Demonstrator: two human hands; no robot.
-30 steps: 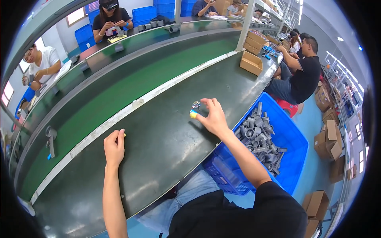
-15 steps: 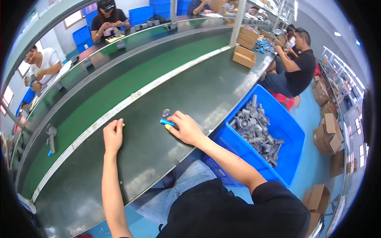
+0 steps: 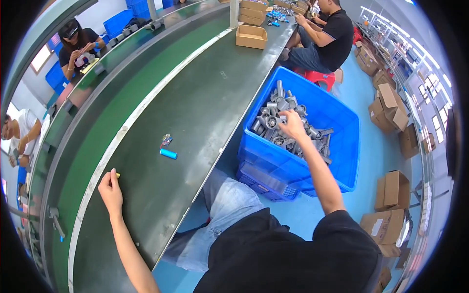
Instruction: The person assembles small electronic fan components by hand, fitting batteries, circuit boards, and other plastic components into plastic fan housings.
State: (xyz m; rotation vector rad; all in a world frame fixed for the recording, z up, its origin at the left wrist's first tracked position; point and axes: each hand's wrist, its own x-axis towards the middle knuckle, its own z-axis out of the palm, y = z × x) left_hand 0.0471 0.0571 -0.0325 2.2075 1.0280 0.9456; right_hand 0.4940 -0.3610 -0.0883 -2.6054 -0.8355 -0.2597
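My left hand (image 3: 111,194) hovers over the dark green bench at the left, thumb and fingers pinched together. A small yellow bit (image 3: 117,175) shows at its fingertips, too small to name. My right hand (image 3: 294,125) is over the blue bin, thumb and fingers spread at the loose grey plastic fittings (image 3: 317,141). A ring-shaped grey fitting (image 3: 271,122) lies right beside its fingertips. On the bench between my hands lies a blue cylindrical battery (image 3: 168,154). Touching or close to it is a small circuit board with wires (image 3: 166,139).
The blue bin (image 3: 349,141) stands against the bench edge, on a blue crate (image 3: 266,183). A green conveyor belt (image 3: 105,129) runs beyond the white strip. An open cardboard box (image 3: 251,37) sits farther along, near a seated co-worker (image 3: 332,39). Cartons (image 3: 388,105) line the right.
My right hand has left the battery on the bench and moved right into the bin. My left hand keeps its pinch. The view has swung to the right.
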